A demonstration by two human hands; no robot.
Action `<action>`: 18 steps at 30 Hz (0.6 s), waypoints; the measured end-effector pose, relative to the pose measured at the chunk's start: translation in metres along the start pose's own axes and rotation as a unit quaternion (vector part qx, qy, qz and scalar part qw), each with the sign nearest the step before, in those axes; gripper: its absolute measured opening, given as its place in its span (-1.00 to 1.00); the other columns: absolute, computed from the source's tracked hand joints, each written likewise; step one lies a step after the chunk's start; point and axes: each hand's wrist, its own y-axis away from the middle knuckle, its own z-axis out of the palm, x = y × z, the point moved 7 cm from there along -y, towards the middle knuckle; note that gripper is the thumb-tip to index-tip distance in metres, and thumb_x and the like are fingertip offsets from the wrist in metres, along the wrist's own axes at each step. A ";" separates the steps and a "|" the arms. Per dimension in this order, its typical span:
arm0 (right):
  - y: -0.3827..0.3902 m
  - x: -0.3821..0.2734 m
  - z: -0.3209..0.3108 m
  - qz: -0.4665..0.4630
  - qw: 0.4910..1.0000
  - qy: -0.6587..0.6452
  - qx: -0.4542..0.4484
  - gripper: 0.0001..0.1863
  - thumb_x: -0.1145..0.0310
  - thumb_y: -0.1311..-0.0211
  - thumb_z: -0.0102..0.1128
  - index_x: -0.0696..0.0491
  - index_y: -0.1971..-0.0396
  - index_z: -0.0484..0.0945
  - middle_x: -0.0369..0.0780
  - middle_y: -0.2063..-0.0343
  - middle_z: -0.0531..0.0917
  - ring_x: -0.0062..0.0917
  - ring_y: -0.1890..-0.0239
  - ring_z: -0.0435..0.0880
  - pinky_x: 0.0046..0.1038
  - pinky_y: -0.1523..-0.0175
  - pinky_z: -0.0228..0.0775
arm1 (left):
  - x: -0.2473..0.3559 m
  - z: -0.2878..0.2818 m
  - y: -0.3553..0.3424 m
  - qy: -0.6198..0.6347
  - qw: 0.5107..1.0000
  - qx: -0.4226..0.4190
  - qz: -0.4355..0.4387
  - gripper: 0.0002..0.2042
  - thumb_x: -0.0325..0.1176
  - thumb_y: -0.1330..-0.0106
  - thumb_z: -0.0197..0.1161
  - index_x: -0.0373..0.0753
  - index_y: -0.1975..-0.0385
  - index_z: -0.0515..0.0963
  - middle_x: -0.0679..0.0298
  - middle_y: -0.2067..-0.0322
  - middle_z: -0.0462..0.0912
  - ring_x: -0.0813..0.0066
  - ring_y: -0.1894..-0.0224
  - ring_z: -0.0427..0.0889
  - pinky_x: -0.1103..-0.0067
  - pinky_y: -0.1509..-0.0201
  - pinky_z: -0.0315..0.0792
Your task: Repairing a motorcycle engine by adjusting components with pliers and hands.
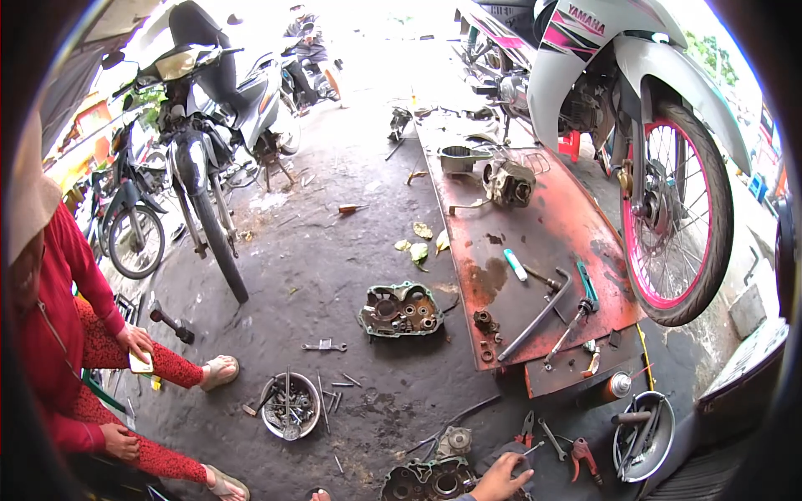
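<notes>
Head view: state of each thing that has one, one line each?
Right hand: resting on the engine case by the lower edge, not gripping.
Left hand: not in view.
Engine case: open side up, on the floor.
Second engine cover: lying open side up, apart from the first.
Metal bowl: upright, full of tools and bolts.
Motorcycle front wheel: raised above the red metal sheet.

Only one hand (501, 478) of the wearer shows, at the bottom edge, its forearm cut off; which hand it is cannot be told, and the other is out of view. The engine case (430, 483) beside it is cropped by the lower edge. Whether the fingers (520, 473) grip anything is unclear. The bowl (290, 407) holds small parts too tiny to tell. The seated person (67, 334) is cut by the left rim.
</notes>
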 end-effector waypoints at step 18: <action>0.057 -0.090 0.087 -0.263 0.935 -0.091 -0.221 -0.76 0.39 -0.16 0.28 0.12 0.21 0.49 -0.23 0.41 0.61 -0.54 0.40 0.58 -0.48 0.31 0.46 | -0.020 0.001 0.006 0.624 0.713 -0.065 -0.312 -0.77 -0.26 -0.35 0.13 -0.27 0.16 0.53 0.11 0.26 0.67 0.15 0.14 0.65 0.29 0.06 0.54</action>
